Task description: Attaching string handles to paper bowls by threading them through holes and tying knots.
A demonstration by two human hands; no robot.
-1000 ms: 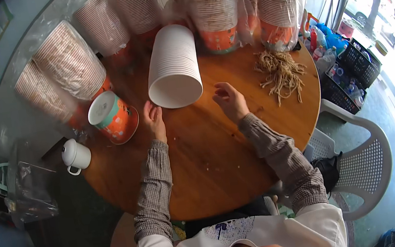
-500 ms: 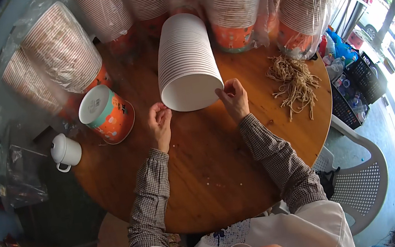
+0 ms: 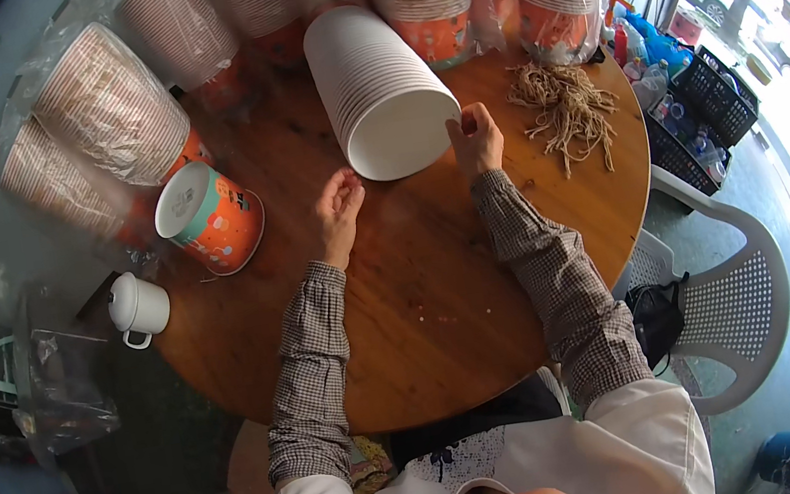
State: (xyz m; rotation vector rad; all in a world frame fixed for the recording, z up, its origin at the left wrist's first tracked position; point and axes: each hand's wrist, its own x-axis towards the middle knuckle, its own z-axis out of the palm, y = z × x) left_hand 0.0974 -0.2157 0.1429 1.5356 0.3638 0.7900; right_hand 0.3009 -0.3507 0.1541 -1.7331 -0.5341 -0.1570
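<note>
White tub stack [image 3: 378,88] looks light, stiff, dentable | best held by rim | right hand [image 3: 478,144] pinching rim, 3 o'clock | left hand [image 3: 340,216] loosely open, seemingly empty, 8 o'clock

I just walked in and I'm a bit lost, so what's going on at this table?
A person is handling a stack of nested white tubs lying on its side on the wooden table, open end toward them. Their right hand is at the right edge of the rim, while the left hand is by its lower left; whether either grips is hard to tell. An orange patterned tub stands to the left, and a pile of twine lies to the right.
</note>
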